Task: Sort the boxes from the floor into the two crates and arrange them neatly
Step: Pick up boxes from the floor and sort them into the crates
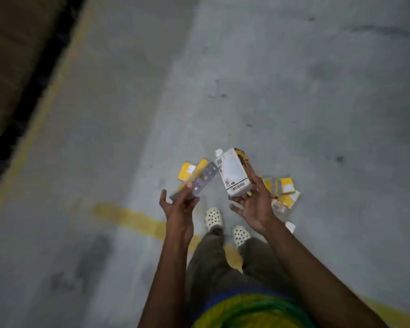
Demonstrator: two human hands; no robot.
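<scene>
My left hand [179, 204] holds a flat yellow and grey box [200, 179] by its near end, tilted up and away. My right hand [253, 202] grips a white box with black print [233, 174], upright and a little taller, by its lower end. Both boxes are raised above the concrete floor, in front of my feet. More small yellow and white boxes lie on the floor: a few [186, 170] behind the left box and a loose pile [283, 190] to the right of my right hand. No crate shows in this view.
A grey concrete floor with a worn yellow line [128, 217] runs under my feet in white perforated clogs [213, 216]. A long yellow stripe and a dark gap [37, 81] border brown cardboard at the far left. A small white box [290, 226] lies by my right forearm.
</scene>
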